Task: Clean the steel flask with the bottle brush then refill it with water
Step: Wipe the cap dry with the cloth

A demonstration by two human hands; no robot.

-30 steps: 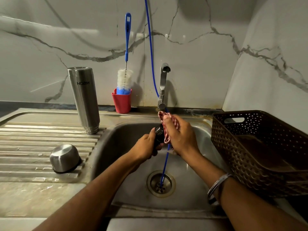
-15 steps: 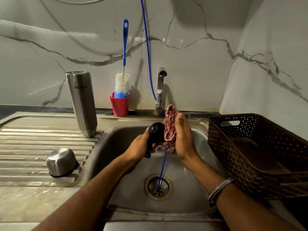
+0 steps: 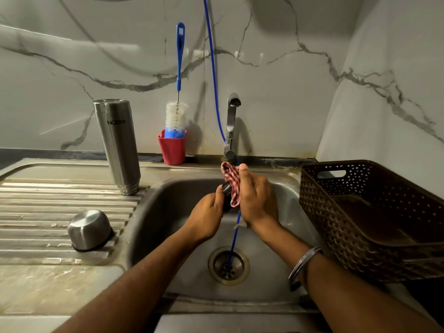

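Head view, left to right: on the ribbed draining board (image 3: 36,212) of the steel desk, a steel cup-lid (image 3: 89,230) lying mouth down near the front. Farther back, the steel flask (image 3: 117,145) standing upside down at the board's inner edge, its printed name reading inverted, its narrow mouth end resting on the ribs, just beside the sink basin (image 3: 168,236). Behind and right of the flask, against the marble wall, a red cup (image 3: 172,150) holding the bottle brush (image 3: 176,116) upright: white and blue bristles down in the cup, blue handle rising along the wall. Next, a thin blue hose (image 3: 212,68) dropping from above, passing behind the hands and running down into the drain (image 3: 228,264). Just right of the hose, a steel tap (image 3: 231,123), with no water seen running. Over the basin, left hand (image 3: 206,217) gripping a small dark stopper (image 3: 226,189), fingers curled round it. Right hand (image 3: 255,200) pressed against the stopper from the other side, fingers and thumb holding a red-and-white checked cloth (image 3: 232,181) folded between palm and stopper. Metal bangles (image 3: 303,263) on the right wrist. At far right, a brown perforated plastic basket (image 3: 360,212) sitting on the desk edge beside the basin, well apart from the flask.
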